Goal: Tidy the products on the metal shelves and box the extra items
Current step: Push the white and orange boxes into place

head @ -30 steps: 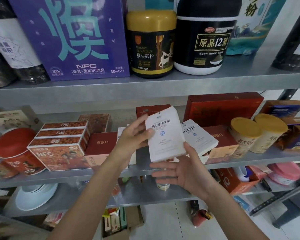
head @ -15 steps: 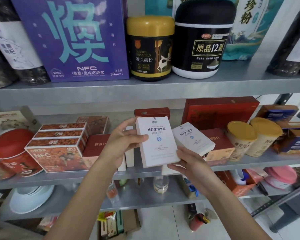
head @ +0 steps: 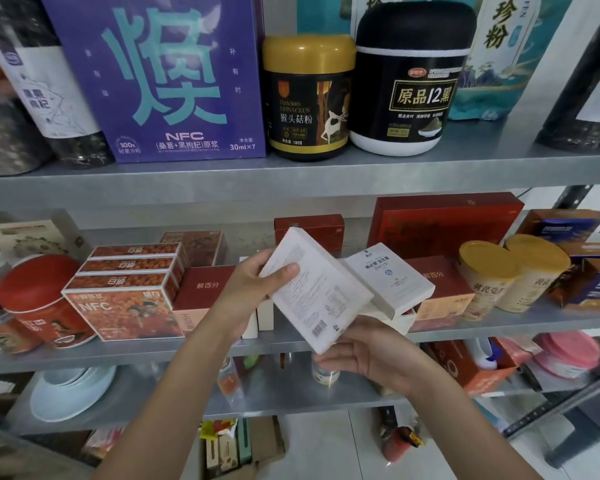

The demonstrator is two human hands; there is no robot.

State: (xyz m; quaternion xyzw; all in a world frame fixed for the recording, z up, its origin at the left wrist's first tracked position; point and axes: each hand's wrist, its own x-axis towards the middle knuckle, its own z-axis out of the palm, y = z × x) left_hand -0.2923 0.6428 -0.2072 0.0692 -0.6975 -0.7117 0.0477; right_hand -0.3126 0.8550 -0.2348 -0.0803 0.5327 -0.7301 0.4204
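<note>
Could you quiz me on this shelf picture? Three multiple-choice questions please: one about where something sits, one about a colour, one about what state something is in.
1. Where does the purple box stand?
A. top shelf
B. floor
C. in the hands

2. What colour is the lid of the deer-label jar?
A. pink
B. gold
C. white

3. How is the white box held?
A. lying flat on the shelf
B. by the right hand alone
C. tilted, by both hands

Answers:
1 A: it stands beside the jars on the top shelf.
2 B: its cap is gold.
3 C: the left hand grips its upper edge, the right hand supports its lower corner.
</note>
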